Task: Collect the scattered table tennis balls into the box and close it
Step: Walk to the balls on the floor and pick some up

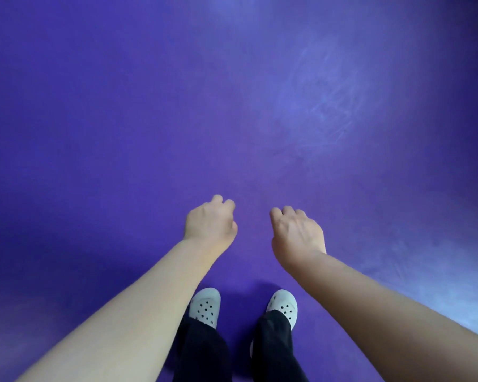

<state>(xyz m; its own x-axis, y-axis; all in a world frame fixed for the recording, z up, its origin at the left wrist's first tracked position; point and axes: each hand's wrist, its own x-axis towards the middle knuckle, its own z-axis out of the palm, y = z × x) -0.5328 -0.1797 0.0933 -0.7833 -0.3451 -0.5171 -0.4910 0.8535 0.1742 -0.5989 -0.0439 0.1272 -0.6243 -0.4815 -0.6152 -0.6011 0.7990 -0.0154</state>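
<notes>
Two bare hands reach out over a purple floor.

The left hand and right hand hang apart, backs up, fingers curled loosely downward; whether either holds anything cannot be told. The matte floor shows pale scuffed streaks at right. Below stand white perforated clogs and black trousers. No balls or box are in view.

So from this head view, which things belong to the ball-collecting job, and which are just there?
Part of the job:
- left hand, fingers curled, nothing visible in it
- right hand, fingers curled, nothing visible in it
- no balls and no box are in view

Just there:
- purple floor
- white clogs
- black trousers
</notes>
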